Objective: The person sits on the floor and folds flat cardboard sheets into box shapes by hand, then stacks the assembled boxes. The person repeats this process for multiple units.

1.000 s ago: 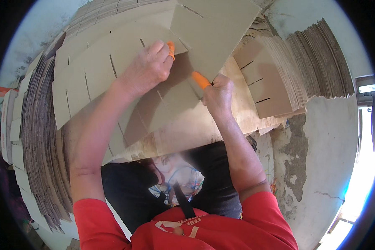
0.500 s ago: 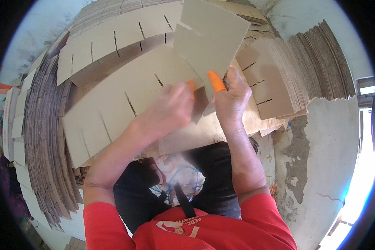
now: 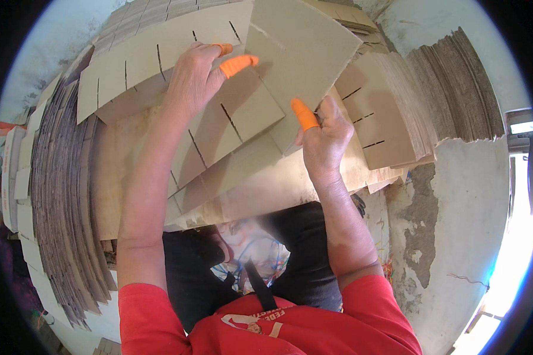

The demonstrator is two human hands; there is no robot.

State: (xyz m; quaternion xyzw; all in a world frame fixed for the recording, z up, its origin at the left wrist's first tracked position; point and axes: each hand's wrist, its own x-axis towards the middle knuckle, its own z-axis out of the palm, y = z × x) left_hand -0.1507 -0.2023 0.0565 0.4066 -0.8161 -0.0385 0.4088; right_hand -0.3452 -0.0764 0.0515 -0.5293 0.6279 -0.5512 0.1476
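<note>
My right hand, with an orange finger cover on the thumb, grips the lower edge of a plain cardboard sheet held tilted above the work surface. My left hand is raised toward the far side, its two orange-covered digits apart and nothing visible between them; its other fingers are curled. Just beyond it stands a long slotted cardboard strip. Below the left hand, a slotted cardboard piece rests at a slant, partly covered by my left forearm. The held sheet overlaps the far corner of that piece.
Stacked cardboard rises along the left side. Slotted cardboard pieces stand packed at the right, with another brown stack behind them by the wall. A pale board lies across in front of my legs.
My left hand has let go of the slotted piece and moved up and left toward the far strip. That piece now lies lower. My right hand keeps the sheet nearly in place.
</note>
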